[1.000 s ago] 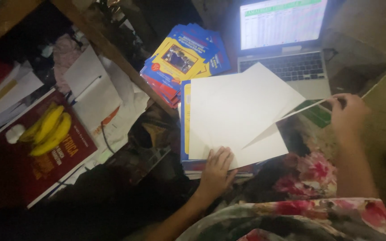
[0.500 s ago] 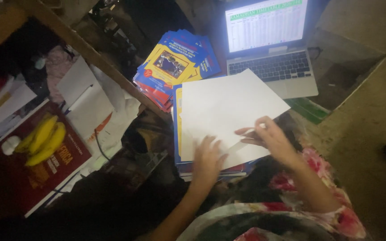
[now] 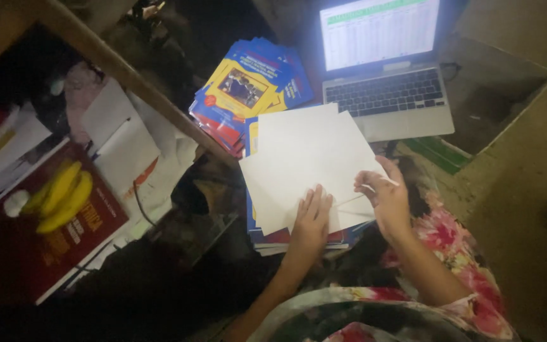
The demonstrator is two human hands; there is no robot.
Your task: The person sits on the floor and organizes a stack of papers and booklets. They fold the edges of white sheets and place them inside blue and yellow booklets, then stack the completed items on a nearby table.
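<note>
Pressing my left hand [image 3: 311, 218] flat on the white sheets [image 3: 305, 164] keeps them from sliding off the booklet stack [image 3: 267, 237] on my lap, while my right hand [image 3: 384, 199] pinches their lower right edge, squaring it.

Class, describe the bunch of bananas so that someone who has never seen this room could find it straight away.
Start at the open laptop at the top, then look far left, past the slanting wooden beam. There a dark red book lies flat, and the bananas rest on its upper corner. They are the only curved yellow thing among flat books and papers.
</note>
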